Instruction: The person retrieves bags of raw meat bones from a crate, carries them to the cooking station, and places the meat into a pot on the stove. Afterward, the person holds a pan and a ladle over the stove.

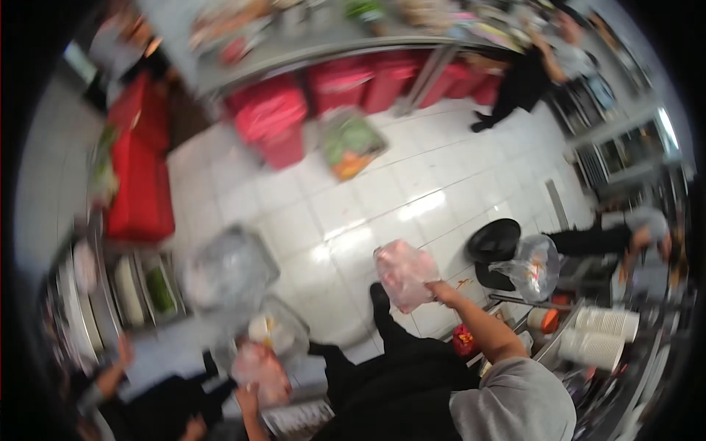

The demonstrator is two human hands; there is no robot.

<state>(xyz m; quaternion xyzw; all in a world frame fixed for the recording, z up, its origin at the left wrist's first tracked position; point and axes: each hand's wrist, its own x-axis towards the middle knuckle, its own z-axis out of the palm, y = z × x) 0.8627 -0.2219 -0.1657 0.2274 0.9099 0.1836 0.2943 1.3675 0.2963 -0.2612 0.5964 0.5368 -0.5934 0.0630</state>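
My right hand (440, 292) is closed on the edge of a clear plastic bag with pink contents (404, 273), which hangs over the tiled floor. At the lower left, my left hand (248, 399) grips a second bag of pink contents (266, 373). Just behind that one is a clear bag with something whitish and yellow inside (266, 331). What exactly fills the pink bags is too blurred to tell.
Red bins (271, 117) stand under a long counter, beside a crate of green and orange produce (351, 143). A large grey plastic bag (228, 268) is at left. Stacked white containers (592, 347) stand at right. Several people work around the room.
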